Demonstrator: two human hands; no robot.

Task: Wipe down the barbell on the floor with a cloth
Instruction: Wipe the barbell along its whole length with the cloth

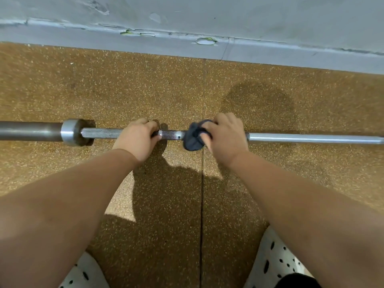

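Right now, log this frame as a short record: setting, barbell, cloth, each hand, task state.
setting: speckled brown floor beside a grey wall
barbell: barbell lies on the floor, collar at left
cloth: dark cloth wrapped around the shaft
left hand: left hand grips the bare knurled shaft
right hand: right hand clamps the cloth on the bar
task state: wiping under way mid-shaft
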